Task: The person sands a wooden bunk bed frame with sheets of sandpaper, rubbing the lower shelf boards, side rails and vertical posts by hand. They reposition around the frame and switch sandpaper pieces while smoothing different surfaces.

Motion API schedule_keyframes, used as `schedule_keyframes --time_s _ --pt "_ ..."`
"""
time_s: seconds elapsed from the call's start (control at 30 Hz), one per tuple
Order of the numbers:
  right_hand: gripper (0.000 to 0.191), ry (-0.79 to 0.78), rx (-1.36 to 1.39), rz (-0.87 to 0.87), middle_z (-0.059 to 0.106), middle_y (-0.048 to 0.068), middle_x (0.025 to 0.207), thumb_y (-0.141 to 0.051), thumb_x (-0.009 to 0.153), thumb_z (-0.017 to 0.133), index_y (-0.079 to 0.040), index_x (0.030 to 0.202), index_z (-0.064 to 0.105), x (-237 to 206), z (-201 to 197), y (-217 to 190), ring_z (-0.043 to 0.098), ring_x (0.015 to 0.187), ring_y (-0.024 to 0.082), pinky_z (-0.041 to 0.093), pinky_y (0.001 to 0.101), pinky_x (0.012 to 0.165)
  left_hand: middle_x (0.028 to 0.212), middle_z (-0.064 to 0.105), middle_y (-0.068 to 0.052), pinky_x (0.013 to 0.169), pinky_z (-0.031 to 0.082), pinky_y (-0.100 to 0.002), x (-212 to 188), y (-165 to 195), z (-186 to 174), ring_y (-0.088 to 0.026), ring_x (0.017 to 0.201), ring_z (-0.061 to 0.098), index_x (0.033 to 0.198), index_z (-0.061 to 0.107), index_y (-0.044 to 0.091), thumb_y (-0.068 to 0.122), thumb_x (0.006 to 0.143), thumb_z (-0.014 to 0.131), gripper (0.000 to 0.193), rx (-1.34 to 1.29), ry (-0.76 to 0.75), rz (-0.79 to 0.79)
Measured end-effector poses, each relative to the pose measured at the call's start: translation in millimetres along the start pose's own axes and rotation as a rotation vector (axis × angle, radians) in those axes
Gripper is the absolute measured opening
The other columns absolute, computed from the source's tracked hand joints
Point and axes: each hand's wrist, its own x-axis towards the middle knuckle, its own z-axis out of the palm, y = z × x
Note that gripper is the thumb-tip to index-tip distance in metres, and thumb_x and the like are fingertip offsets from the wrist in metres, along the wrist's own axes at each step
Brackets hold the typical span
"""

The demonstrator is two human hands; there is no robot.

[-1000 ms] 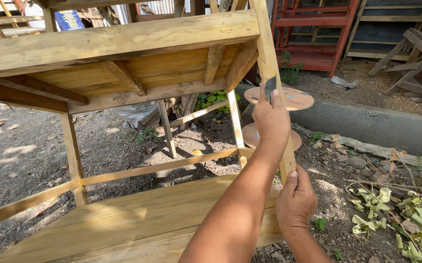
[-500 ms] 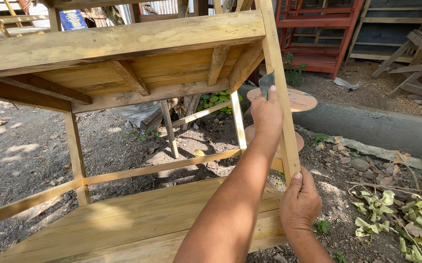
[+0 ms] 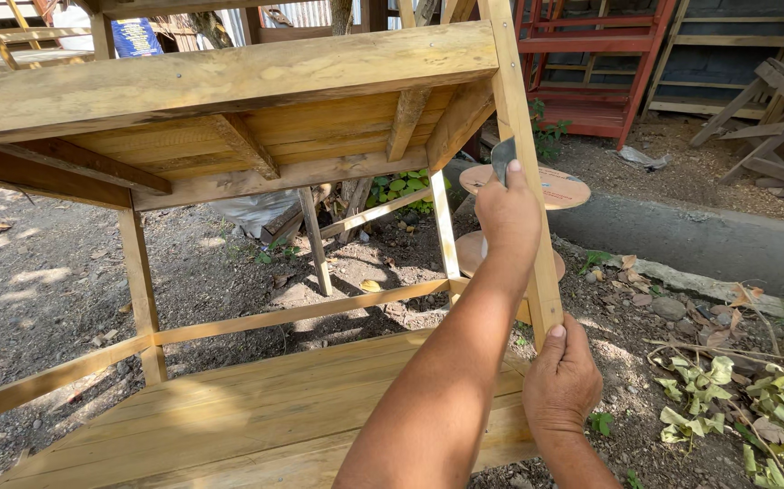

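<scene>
While gripping the lower end of a slanted wooden leg (image 3: pixel 526 195), right hand (image 3: pixel 562 380); higher up, left hand (image 3: pixel 507 217) pinching a small metal scraper (image 3: pixel 501 156) against it.

left hand (image 3: pixel 507 215) raised, right hand (image 3: pixel 561 382) gripping

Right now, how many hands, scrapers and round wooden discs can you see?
Hands: 2, the left hand holding the tool, and the right hand gripping the wooden leg
Metal scraper: 1
Round wooden discs: 2, upper and lower
Total: 5
</scene>
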Motion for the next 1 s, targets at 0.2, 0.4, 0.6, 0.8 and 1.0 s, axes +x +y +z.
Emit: schedule_keyframes --time_s 0.2,0.4,0.6,0.8,1.0 --pt "0.037 0.029 -0.043 -0.016 0.075 0.013 0.092 -0.036 0.108 0.048 -0.019 0.134 0.068 2.2 2.2 6.2 0.072 0.080 0.031 0.054 0.0461 0.070 0.154 0.051 -0.028 0.112 0.043 -0.044 -73.6 -33.9 -8.8 -0.039 0.140 0.053 0.151 0.048 -0.003 0.021 0.109 0.047 0.048 -0.119 0.041 0.405" --pt "0.037 -0.009 -0.043 -0.004 0.076 0.009 0.087 -0.034 0.108 0.046 -0.019 0.133 0.067 1.3 0.4 3.7 0.074 0.078 0.028 0.055 0.0450 0.071 0.114 0.069 -0.026 0.094 0.050 -0.047 -33.7 -15.5 1.8 -0.039 0.107 0.067 0.133 0.062 -0.001 0.028 0.104 0.047 0.044 -0.069 0.081 0.143" --pt "0.037 -0.017 -0.027 0.028 0.076 0.010 0.084 -0.034 0.108 0.044 -0.019 0.133 0.068 -0.3 0.2 -0.9 0.074 0.077 0.028 0.056 0.0451 0.072 0.084 0.072 -0.021 0.077 0.052 -0.046 17.5 -2.5 -3.0 -0.036 0.079 0.070 0.105 0.071 -0.004 0.035 0.107 0.049 0.045 -0.098 0.005 0.107" --pt "0.037 0.061 -0.062 -0.091 0.075 0.011 0.091 -0.034 0.108 0.048 -0.015 0.134 0.067 0.1 0.2 0.4 0.073 0.079 0.032 0.055 0.0463 0.070 0.092 0.075 -0.014 0.079 0.053 -0.041 -62.1 -50.5 -10.5 -0.028 0.087 0.072 0.114 0.070 0.001 0.030 0.103 0.050 0.037 -0.227 -0.010 0.078" --pt "0.037 0.026 -0.012 -0.026 0.075 0.009 0.083 -0.034 0.108 0.045 -0.017 0.133 0.067 -1.7 -0.5 -2.8 0.074 0.078 0.029 0.055 0.0455 0.071 0.084 0.071 -0.016 0.075 0.053 -0.044 36.7 -9.0 4.4 -0.032 0.078 0.070 0.101 0.072 -0.003 0.038 0.104 0.050 0.047 -0.158 -0.013 0.060"
